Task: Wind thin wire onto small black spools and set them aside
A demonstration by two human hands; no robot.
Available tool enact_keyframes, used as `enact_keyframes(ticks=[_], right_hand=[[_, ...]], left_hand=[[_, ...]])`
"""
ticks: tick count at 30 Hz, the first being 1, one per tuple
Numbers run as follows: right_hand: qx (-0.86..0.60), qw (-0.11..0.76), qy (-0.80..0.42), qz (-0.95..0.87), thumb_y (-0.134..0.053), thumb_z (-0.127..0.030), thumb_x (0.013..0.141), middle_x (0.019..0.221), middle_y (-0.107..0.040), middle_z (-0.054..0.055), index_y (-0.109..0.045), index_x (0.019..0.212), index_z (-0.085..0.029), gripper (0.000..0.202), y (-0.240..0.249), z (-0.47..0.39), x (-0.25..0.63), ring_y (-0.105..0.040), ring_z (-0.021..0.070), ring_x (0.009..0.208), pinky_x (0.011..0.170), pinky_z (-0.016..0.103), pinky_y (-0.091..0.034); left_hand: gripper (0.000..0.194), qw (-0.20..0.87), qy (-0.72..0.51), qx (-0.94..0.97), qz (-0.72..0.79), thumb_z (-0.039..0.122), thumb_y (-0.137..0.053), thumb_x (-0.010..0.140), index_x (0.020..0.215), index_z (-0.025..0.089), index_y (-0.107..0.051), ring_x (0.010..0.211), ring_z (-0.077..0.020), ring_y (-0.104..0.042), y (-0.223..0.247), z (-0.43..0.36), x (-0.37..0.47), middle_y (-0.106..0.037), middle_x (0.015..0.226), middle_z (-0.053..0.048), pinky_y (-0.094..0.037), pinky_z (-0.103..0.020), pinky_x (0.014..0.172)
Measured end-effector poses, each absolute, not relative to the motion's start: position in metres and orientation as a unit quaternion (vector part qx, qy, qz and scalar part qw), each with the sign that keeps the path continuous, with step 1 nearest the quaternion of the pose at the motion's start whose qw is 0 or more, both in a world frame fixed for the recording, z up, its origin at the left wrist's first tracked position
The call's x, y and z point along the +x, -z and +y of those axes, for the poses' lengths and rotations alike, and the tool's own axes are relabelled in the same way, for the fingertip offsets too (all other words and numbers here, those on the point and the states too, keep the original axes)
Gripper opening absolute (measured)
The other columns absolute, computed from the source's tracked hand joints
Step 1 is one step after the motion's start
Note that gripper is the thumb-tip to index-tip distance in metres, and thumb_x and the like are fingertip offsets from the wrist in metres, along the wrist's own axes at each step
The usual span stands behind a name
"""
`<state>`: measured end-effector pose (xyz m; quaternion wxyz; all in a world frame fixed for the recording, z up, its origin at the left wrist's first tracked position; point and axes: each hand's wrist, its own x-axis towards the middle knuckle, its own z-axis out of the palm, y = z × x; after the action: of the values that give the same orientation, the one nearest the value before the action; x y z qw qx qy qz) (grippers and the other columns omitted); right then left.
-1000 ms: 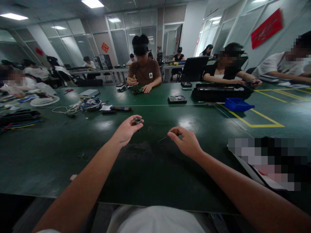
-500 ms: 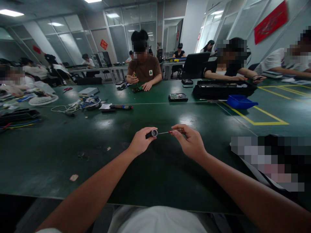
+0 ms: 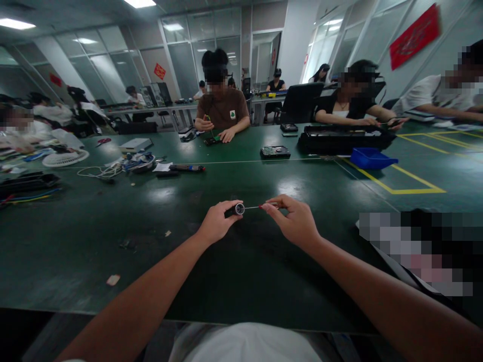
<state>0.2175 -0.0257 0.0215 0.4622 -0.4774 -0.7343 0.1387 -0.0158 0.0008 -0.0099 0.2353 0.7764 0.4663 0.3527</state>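
My left hand (image 3: 220,221) grips a black cylinder (image 3: 239,208) with a silvery round rim, its end turned toward me and to the right. Between the fingers and thumb of my right hand (image 3: 295,217) is a screwdriver (image 3: 261,206) with a reddish handle. Its thin metal shaft points left and its tip meets the cylinder's rim; whether it goes inside is too small to tell. Both hands are above the green table (image 3: 241,281).
Across the table stand a hard drive (image 3: 275,152), a black housing (image 3: 343,140), a blue scoop (image 3: 373,158) and a cable bundle (image 3: 139,162). Paper scraps (image 3: 113,279) lie at the left. Several people work around the table; one opposite handles a small board.
The view has shifted slightly. My right hand's fingers have rolled a little around the screwdriver handle, and the cylinder's end has tilted slightly.
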Motion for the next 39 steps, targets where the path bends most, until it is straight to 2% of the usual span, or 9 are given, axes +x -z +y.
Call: enact_keyframes(ticks=[4, 8, 11, 18, 23, 25, 30, 34, 39], right_hand=[[-0.494, 0.443, -0.113, -0.74, -0.068, -0.045, 0.087, 0.054, -0.059, -0.002, -0.065, 0.069, -0.02, 0.031, -0.0235, -0.0266, 0.2184, -0.051, 0.0123, 0.047, 0.049, 0.027, -0.039], [-0.445, 0.441, -0.145, -0.766, -0.061, -0.034, 0.092, 0.078, -0.072, 0.003, -0.067, 0.093, -0.02, 0.016, -0.0231, -0.027, 0.218, -0.066, 0.0164, 0.067, 0.062, 0.028, -0.048], [-0.408, 0.426, -0.151, -0.793, -0.055, -0.025, 0.093, 0.093, -0.073, 0.006, -0.065, 0.102, -0.02, 0.014, -0.0228, -0.0272, 0.2184, -0.069, 0.0185, 0.082, 0.074, 0.031, -0.051], [-0.458, 0.386, -0.158, -0.785, -0.04, -0.034, 0.101, 0.066, -0.065, 0.001, -0.066, 0.103, -0.019, 0.03, -0.0243, -0.0275, 0.2176, -0.06, 0.0159, 0.055, 0.057, 0.03, -0.044], [-0.431, 0.385, -0.137, -0.805, -0.045, -0.024, 0.096, 0.085, -0.071, 0.006, -0.056, 0.125, -0.017, 0.032, -0.0241, -0.028, 0.2169, -0.065, 0.0192, 0.072, 0.067, 0.032, -0.048], [-0.423, 0.385, -0.134, -0.809, -0.044, -0.023, 0.096, 0.087, -0.071, 0.007, -0.058, 0.123, -0.016, 0.031, -0.0244, -0.0281, 0.2172, -0.066, 0.0201, 0.076, 0.07, 0.033, -0.048], [-0.456, 0.381, -0.157, -0.789, -0.041, -0.033, 0.1, 0.085, -0.074, 0.005, -0.066, 0.114, -0.019, 0.032, -0.026, -0.0271, 0.2169, -0.066, 0.0176, 0.067, 0.066, 0.032, -0.047], [-0.469, 0.369, -0.163, -0.786, -0.044, -0.032, 0.099, 0.074, -0.07, 0.003, -0.059, 0.126, -0.018, 0.034, -0.0264, -0.0274, 0.2158, -0.06, 0.0164, 0.057, 0.059, 0.031, -0.045], [-0.434, 0.389, -0.159, -0.797, -0.049, -0.025, 0.094, 0.085, -0.068, 0.005, -0.054, 0.124, -0.018, 0.031, -0.024, -0.028, 0.2163, -0.064, 0.019, 0.074, 0.069, 0.033, -0.048]], left_hand=[[0.042, 0.237, -0.352, 0.78, 0.459, 0.022, -0.073, 0.084, 0.125, 0.027, -0.065, 0.115, -0.0216, -0.061, 0.0118, 0.0017, -0.0166, -0.069, 0.122, -0.002, -0.044, -0.039, 0.105], [0.042, 0.235, -0.351, 0.782, 0.457, 0.021, -0.074, 0.083, 0.124, 0.027, -0.066, 0.112, -0.0208, -0.062, 0.0129, 0.0022, -0.0171, -0.069, 0.119, -0.002, -0.045, -0.037, 0.102], [0.042, 0.234, -0.35, 0.783, 0.459, 0.021, -0.074, 0.083, 0.124, 0.027, -0.066, 0.11, -0.0208, -0.062, 0.013, 0.002, -0.0172, -0.069, 0.118, -0.002, -0.046, -0.037, 0.101], [0.041, 0.238, -0.345, 0.783, 0.459, 0.021, -0.074, 0.083, 0.123, 0.027, -0.066, 0.111, -0.0206, -0.062, 0.0116, 0.0008, -0.0151, -0.069, 0.118, -0.002, -0.045, -0.037, 0.1], [0.041, 0.236, -0.347, 0.778, 0.468, 0.02, -0.074, 0.083, 0.123, 0.027, -0.067, 0.111, -0.0204, -0.062, 0.0106, 0.0005, -0.0151, -0.069, 0.117, -0.002, -0.045, -0.037, 0.101], [0.042, 0.234, -0.35, 0.776, 0.469, 0.019, -0.075, 0.082, 0.122, 0.026, -0.067, 0.11, -0.0202, -0.062, 0.0101, 0.0002, -0.0151, -0.07, 0.117, -0.002, -0.045, -0.036, 0.101], [0.041, 0.232, -0.349, 0.784, 0.458, 0.018, -0.076, 0.081, 0.121, 0.026, -0.068, 0.11, -0.0203, -0.063, 0.0093, -0.0009, -0.0132, -0.07, 0.117, -0.002, -0.046, -0.036, 0.101], [0.041, 0.236, -0.343, 0.786, 0.458, 0.019, -0.075, 0.082, 0.121, 0.026, -0.068, 0.112, -0.0205, -0.063, 0.01, -0.0003, -0.0129, -0.07, 0.119, -0.002, -0.045, -0.037, 0.103], [0.042, 0.229, -0.345, 0.783, 0.464, 0.021, -0.074, 0.083, 0.124, 0.026, -0.066, 0.113, -0.0211, -0.062, 0.0105, 0.0006, -0.0156, -0.069, 0.119, -0.003, -0.045, -0.038, 0.102]])
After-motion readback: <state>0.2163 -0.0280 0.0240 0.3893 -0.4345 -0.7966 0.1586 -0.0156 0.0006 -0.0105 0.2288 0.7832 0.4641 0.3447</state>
